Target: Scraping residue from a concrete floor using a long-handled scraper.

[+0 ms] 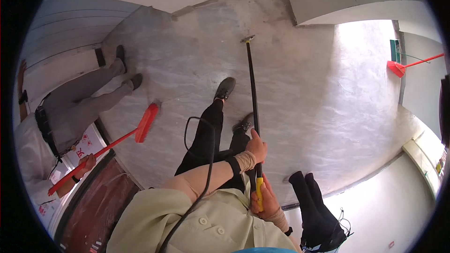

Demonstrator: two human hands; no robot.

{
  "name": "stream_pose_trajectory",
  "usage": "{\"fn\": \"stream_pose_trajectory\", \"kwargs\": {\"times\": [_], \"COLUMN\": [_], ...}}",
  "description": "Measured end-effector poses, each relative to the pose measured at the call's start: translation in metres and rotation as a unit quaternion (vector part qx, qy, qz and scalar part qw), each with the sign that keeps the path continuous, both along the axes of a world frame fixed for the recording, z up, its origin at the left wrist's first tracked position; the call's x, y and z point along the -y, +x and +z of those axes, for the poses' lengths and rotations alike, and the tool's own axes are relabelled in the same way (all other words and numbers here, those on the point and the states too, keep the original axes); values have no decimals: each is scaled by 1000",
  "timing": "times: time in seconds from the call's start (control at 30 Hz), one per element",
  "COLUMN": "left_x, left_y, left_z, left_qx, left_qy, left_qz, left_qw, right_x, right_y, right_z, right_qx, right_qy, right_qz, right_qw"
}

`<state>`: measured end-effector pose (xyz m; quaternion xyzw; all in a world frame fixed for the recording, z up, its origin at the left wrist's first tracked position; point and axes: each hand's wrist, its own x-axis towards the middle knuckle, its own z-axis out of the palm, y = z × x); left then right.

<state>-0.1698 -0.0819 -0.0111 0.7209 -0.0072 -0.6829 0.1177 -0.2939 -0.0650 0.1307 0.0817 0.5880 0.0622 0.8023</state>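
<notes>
A long-handled floor scraper [254,95] with a black shaft, a yellow grip and a flat metal head runs up the view from my body. The head [248,38] rests at the grey floor, ahead of my shoes. My left hand [257,146] is closed around the middle of the black shaft, one finger lying along it. Below it, close to my waist, my right hand [266,198] holds the yellow grip [259,193]. A black cable loops in front of my left arm.
At the left, a person [70,112] holds a red broom [146,123], its head near the floor. Another person in black trousers [309,200] stands at the lower right. A second red broom [396,68] and a green dustpan [394,50] are by the right wall. Wall corners [297,24] project above.
</notes>
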Motion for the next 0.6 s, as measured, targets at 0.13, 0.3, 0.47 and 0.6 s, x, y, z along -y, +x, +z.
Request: {"fn": "stream_pose_trajectory", "kwargs": {"times": [0.13, 0.3, 0.47, 0.6], "left_x": [-1, -25, -45, 18], "left_y": [-3, -34, -75, -9], "left_z": [-14, -22, -20, -50], "left_qx": [11, 26, 76, 38], "left_qy": [13, 20, 8, -15], "left_qz": [13, 39, -10, 28], "left_qw": [1000, 999, 997, 999], "right_x": [-2, -31, -56, -20], "right_y": [0, -38, -78, -30], "right_z": [-5, -21, -27, -80], "right_qx": [-5, 14, -6, 61], "right_qy": [-16, -41, -43, -235], "right_qz": [11, 19, 67, 157], "right_qw": [1000, 999, 997, 957]}}
